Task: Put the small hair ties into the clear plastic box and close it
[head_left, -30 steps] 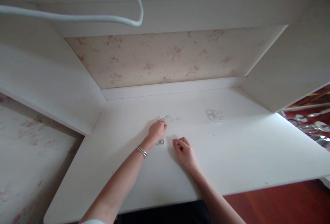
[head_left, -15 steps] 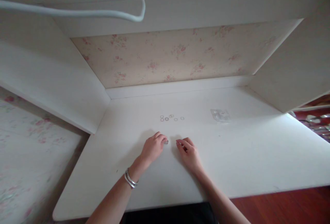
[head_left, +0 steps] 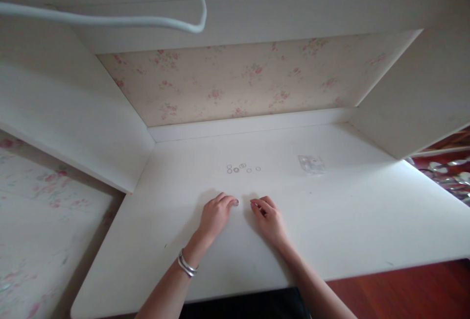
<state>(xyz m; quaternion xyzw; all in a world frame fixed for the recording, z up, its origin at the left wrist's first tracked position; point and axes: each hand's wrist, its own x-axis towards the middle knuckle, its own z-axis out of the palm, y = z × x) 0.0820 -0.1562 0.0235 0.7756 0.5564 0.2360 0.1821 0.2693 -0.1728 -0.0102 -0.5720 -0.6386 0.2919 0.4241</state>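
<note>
Silvery ring (head_left: 237, 203) at the tips of your left hand (head_left: 214, 217), near the middle of the white tabletop; its outer edge shows past the fingertips, the rest is covered. One ring or several together: cannot tell. Your left fingers are bent and brought against it; whether they grip it or only touch, cannot tell.

Your right hand (head_left: 270, 223) sits across a narrow gap, to the right of that ring, thumb and index finger drawn close together, other fingers curled. Whether anything is pinched there, cannot tell.

Beyond your hands, a loose cluster of thin rings (head_left: 248, 170) lies flat: two at its left, one just behind the other; a thicker, darker ring (head_left: 236, 170) beside them; a pair overlapping; two more lying singly to the right.

Farther right, a clear plastic bag (head_left: 311, 164) on the tabletop (head_left: 352, 211). Silver bangles (head_left: 187, 263) on your left wrist. Floral wallpaper (head_left: 253, 79) behind, white cable (head_left: 147, 23) overhead, reddish floor (head_left: 404, 287) at lower right.
</note>
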